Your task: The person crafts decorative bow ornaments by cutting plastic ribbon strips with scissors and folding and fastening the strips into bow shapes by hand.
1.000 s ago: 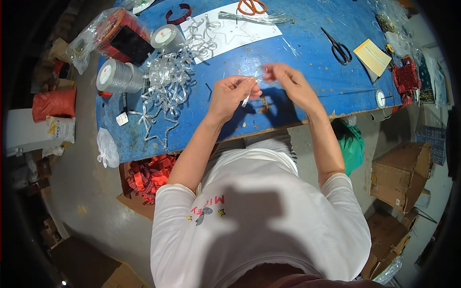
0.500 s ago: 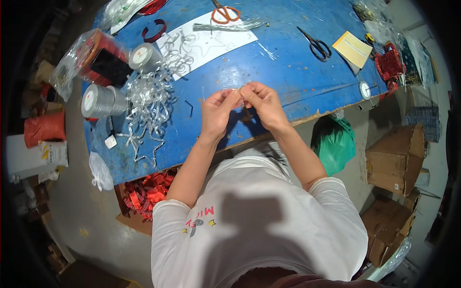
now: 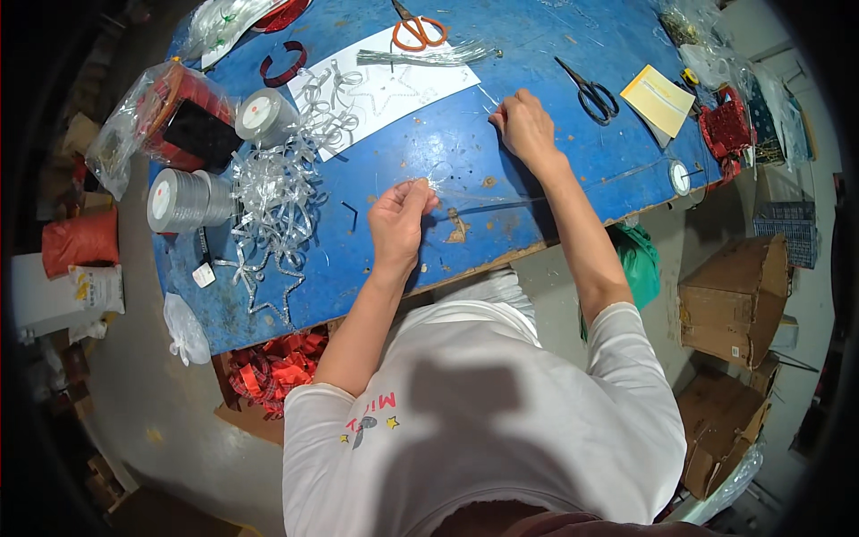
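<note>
My left hand point(image 3: 400, 217) pinches a small clear ribbon bow point(image 3: 438, 179) just above the blue table point(image 3: 501, 170). My right hand point(image 3: 526, 125) reaches farther out and presses its closed fingertips on a thin clear strand point(image 3: 488, 100) lying on the table. A pile of silver ribbon bows and wire stars point(image 3: 273, 201) lies to the left of my left hand. A bundle of clear strips point(image 3: 420, 57) rests on a white sheet point(image 3: 394, 89) beyond both hands.
Two grey tape rolls point(image 3: 183, 199) and a red box in a plastic bag point(image 3: 174, 116) stand at the table's left. Orange-handled scissors point(image 3: 413, 27), black scissors point(image 3: 586, 89) and a yellow notepad point(image 3: 660, 98) lie at the back. Cardboard boxes point(image 3: 734, 295) stand on the floor at right.
My hands were together in front of me holding the bow. Now they have parted: the right hand has reached out to the far table, and the left keeps the bow.
</note>
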